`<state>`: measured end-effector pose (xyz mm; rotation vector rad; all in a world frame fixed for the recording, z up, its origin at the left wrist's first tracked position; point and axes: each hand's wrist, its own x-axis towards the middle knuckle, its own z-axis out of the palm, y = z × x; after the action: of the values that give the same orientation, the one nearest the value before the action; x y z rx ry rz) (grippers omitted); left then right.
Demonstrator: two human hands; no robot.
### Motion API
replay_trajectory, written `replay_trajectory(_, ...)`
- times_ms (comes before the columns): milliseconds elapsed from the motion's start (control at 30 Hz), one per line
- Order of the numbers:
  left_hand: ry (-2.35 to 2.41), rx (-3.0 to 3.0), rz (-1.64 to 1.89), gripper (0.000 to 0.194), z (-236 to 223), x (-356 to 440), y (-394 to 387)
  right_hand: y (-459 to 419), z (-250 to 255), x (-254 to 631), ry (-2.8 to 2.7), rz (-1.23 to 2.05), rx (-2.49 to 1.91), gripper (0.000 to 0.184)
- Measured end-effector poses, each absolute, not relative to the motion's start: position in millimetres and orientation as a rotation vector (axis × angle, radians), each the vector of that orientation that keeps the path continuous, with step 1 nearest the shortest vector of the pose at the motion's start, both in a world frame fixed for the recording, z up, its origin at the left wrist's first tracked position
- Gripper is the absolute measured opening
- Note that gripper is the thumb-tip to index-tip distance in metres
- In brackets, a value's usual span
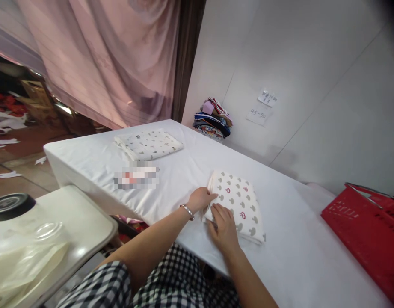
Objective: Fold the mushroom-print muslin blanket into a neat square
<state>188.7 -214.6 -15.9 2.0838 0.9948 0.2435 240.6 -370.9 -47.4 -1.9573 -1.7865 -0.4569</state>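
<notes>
A folded white cloth [237,201] printed with grey and red mushrooms lies on the white-covered table [280,252] in front of me. My left hand [201,200], with a bracelet at its wrist, is closed on the cloth's left edge, the fingertips at its layers. Close beside it, my right hand [225,229] rests on the near left corner, fingers laid over the top and thumb apart at the edge. Farther left on the table is a second folded cloth [152,144] with small scattered prints. Between the two cloths, a small item [136,176] is blurred out.
A red plastic basket [360,231] stands at the table's right end. Stacked folded fabrics [212,119] sit against the wall beyond the far edge. Nearer on the left, a pale machine top [87,209] carries a black round object [12,206]. Pink curtain [119,55] hangs behind.
</notes>
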Motion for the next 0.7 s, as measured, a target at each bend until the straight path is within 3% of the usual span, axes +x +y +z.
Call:
replay_trajectory(233, 1.032, 1.983, 0.197, 0.026, -21.8, 190.0, -210.8, -399.7, -18.2, 299.0, -1.341, -0.48, -2.043, 0.038)
replay_trajectory(367, 1.005, 1.936, 0.211, 0.028, -22.3, 189.8, -208.3, -428.9, -17.8, 354.4, -0.826, -0.113, -2.234, 0.047)
replay_trajectory(500, 0.972, 1.873, 0.242, 0.04, -21.0, 191.0, -204.2, -443.5, -33.3, 371.7, -0.436, 0.24, -2.056, 0.055)
replay_trajectory(700, 0.966, 1.843, 0.242, 0.03, -21.7, 194.2, -201.0, -441.4, -40.7, 361.7, -0.348, 0.278, -1.946, 0.065)
